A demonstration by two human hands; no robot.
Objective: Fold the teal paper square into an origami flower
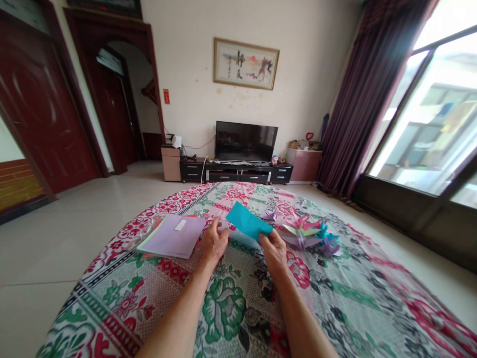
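A teal sheet of paper (248, 221) is lifted just above the flowered cloth (223, 308) of the round table. My right hand (274, 248) pinches its near right corner. My left hand (214, 241) rests beside the sheet's left edge, fingers curled with fingertips near the paper; whether it grips the sheet I cannot make out. A stack of lilac and coloured paper (173, 236) lies left of my left hand. Several folded paper cranes (309, 232) sit to the right of the teal sheet.
The table fills the lower view, its edge curving at left and right. Beyond lie a tiled floor, a television (246, 141) on a low stand, dark wooden doors at left, and purple curtains beside a large window at right.
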